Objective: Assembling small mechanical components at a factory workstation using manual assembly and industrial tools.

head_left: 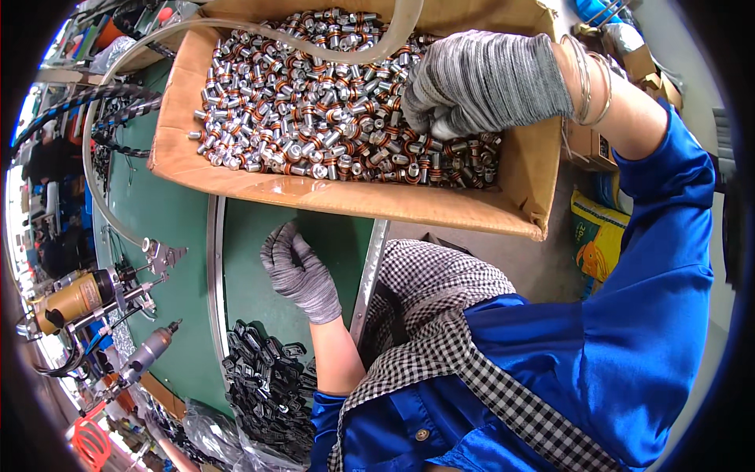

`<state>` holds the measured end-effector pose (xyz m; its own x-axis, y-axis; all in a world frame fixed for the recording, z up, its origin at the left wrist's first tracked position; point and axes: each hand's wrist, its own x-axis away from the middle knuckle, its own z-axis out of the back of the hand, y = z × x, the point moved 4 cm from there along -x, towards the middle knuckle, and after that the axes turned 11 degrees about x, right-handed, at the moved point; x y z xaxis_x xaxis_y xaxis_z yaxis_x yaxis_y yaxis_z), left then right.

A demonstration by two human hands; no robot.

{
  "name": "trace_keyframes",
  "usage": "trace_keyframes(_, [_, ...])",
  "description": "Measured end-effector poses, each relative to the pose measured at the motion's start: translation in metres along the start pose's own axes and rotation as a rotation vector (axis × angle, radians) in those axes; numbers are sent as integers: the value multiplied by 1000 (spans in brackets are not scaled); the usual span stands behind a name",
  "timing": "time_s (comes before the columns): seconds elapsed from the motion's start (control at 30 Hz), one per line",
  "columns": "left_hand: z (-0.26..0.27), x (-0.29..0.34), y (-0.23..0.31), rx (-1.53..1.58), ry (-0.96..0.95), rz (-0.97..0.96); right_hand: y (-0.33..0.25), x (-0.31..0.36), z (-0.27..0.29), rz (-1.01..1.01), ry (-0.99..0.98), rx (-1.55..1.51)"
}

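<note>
A cardboard box (346,200) holds a heap of silver metal bolts (307,118) with copper-orange rings on them. Inside it, at the right end of the heap, is my right hand (487,85) in a grey knitted glove. Its fingers are curled down among the bolts, and whatever they grip is hidden. My left hand (301,271), gloved the same way, hovers over the green tabletop (255,287) below the box's near wall. Its fingers are bent with a gap to the thumb, and nothing shows between them. Black plastic parts (271,385) lie piled nearest to it.
A clear hose (94,157) arches across the box's left side. To the left stand a brass-coloured cylinder (75,303) on a metal fixture and a grey power driver (149,350). Metal rails (214,275) edge the table. A yellow bag (599,236) lies at the right.
</note>
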<state>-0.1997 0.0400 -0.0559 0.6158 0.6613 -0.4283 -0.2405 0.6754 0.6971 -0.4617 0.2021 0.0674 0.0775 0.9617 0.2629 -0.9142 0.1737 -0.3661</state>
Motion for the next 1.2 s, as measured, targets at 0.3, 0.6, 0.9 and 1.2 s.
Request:
trace_keyframes(0.3, [-3,-2,4,-31,-27,-12,-25,0,5,45,48,278])
trace_keyframes(0.6, [-2,-2,4,-13,-41,1,-27,-4,14,48,55,269])
trace_keyframes(0.9, [-4,-1,5,-65,-86,-36,-41,-26,13,169,183,340])
trace_keyframes(1.2, [-1,-2,1,-86,-99,-58,-63,-33,23,48,-251,292])
